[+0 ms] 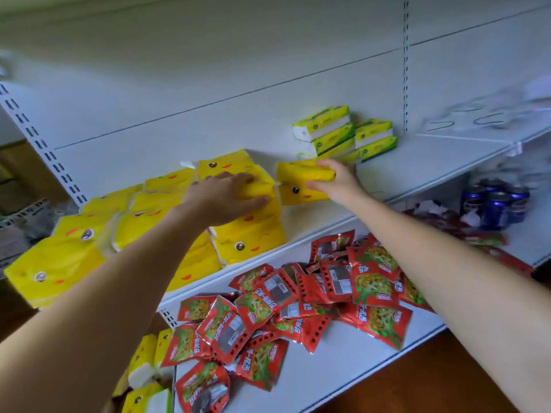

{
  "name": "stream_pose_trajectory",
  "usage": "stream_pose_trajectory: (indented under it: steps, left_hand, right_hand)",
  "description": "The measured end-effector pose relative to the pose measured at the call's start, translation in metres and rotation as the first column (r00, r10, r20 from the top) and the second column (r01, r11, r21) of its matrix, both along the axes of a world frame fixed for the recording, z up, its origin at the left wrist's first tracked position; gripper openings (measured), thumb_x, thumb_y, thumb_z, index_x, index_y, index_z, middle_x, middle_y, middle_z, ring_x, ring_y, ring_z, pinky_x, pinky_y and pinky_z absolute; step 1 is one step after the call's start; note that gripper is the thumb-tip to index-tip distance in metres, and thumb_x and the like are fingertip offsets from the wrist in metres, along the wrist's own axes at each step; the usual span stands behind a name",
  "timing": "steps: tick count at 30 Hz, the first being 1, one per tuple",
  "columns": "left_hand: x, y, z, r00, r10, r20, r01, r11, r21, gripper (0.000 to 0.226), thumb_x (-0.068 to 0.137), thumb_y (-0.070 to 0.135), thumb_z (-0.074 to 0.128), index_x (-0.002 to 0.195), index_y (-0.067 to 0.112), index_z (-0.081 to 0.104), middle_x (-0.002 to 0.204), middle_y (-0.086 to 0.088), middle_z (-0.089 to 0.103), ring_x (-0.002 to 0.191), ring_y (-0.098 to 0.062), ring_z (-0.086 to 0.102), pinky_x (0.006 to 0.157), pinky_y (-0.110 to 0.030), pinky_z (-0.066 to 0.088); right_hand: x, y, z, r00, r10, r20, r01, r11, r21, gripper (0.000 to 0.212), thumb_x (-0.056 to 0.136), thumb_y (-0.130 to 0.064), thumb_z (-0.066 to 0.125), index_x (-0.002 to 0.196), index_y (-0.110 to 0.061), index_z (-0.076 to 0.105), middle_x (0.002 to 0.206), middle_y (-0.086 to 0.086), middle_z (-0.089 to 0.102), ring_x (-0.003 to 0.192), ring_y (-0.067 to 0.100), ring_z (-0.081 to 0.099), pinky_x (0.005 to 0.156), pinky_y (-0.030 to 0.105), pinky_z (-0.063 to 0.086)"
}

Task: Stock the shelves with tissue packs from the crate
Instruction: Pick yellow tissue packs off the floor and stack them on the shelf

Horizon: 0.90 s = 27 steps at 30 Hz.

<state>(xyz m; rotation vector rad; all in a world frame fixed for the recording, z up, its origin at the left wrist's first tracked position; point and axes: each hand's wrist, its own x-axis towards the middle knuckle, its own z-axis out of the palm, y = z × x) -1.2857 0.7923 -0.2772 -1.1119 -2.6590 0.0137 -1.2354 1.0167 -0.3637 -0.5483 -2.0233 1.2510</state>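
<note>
Nearest, spare yellow tissue packs are sitting well below the fingers. Soft, light and squashy by the look, they are best clamped across the short sides. Left hand is curling fingers round the top pack of the shelf stack; right hand, arm outstretched, is pinching another pack, green packs just beyond its fingertips.

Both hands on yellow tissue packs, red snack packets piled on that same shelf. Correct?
No. The head view shows the red snack packets on the shelf below. The left hand and right hand do hold yellow tissue packs.
</note>
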Motion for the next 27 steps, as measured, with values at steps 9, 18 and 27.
stream_pose_trajectory:
  steps: [9,18,27]
  left_hand:
    - [0.003,-0.002,-0.002,0.999,0.006,-0.032,-0.007,0.999,-0.054,0.067,0.082,0.07,0.039,0.142,0.04,0.031,0.146,0.003,0.04,0.131,-0.025,0.041,0.098,-0.038,0.039]
    - [0.0,-0.001,-0.003,0.999,-0.022,-0.05,0.017,0.996,-0.083,0.067,0.083,0.07,0.038,0.143,0.042,0.027,0.147,0.008,0.038,0.133,-0.021,0.038,0.101,-0.035,0.036]
    - [-0.005,-0.002,-0.007,0.999,-0.01,-0.043,0.007,0.997,-0.074,0.068,0.083,0.07,0.037,0.144,0.042,0.024,0.15,0.008,0.034,0.136,-0.021,0.034,0.105,-0.038,0.032]
  right_hand:
    - [-0.052,-0.009,-0.012,0.924,-0.202,0.325,0.046,0.901,0.431,0.063,0.085,-0.026,0.065,0.138,-0.018,0.03,0.144,0.017,0.02,0.127,0.038,0.032,0.092,0.043,0.04]
    - [-0.111,0.005,-0.005,0.904,-0.192,0.383,0.035,0.924,0.381,0.036,0.094,-0.022,0.046,0.128,-0.011,0.038,0.138,0.019,0.028,0.127,0.037,0.032,0.094,0.043,0.038]
    - [-0.114,0.018,-0.001,0.93,-0.097,0.354,-0.024,0.947,0.321,0.068,0.081,-0.019,0.067,0.138,-0.011,0.029,0.139,0.022,0.026,0.13,0.037,0.029,0.098,0.042,0.036]
